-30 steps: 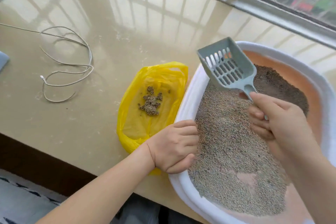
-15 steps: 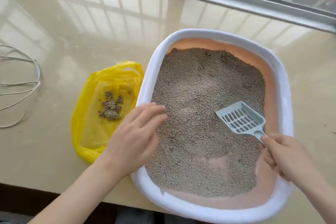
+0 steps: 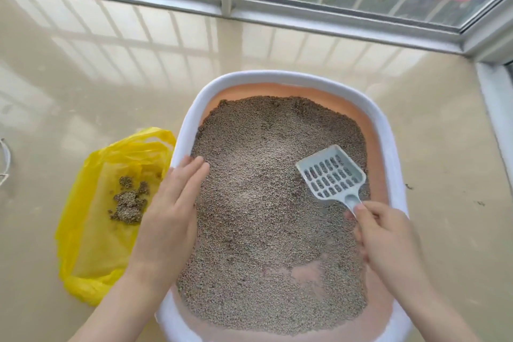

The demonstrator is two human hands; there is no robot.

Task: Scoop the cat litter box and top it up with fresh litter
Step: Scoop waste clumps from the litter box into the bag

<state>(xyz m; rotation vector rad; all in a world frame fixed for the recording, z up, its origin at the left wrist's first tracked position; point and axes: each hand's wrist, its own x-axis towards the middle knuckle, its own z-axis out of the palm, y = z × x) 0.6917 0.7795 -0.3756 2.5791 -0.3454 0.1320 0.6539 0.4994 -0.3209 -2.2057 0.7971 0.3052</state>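
Observation:
A white-rimmed litter box (image 3: 280,76) with an orange inner wall holds grey-brown litter (image 3: 263,203); bare pink floor shows through near the front. My right hand (image 3: 388,239) grips the handle of a pale blue slotted scoop (image 3: 330,175), whose empty blade lies over the litter at the box's right side. My left hand (image 3: 172,214) rests flat, fingers straight, on the box's left rim. To the left of the box a yellow plastic bag (image 3: 91,230) lies open with a pile of scooped clumps (image 3: 129,203) on it.
Everything sits on a glossy beige sill. A window frame (image 3: 227,8) runs along the back and turns at the right corner (image 3: 488,44). A bit of white cable (image 3: 4,164) shows at the far left edge. A few stray litter grains (image 3: 409,186) lie right of the box.
The scoop came down from above the bag side to the litter at the box's right. My left hand opened from a curled hold to lying flat on the left rim. The view shifted right.

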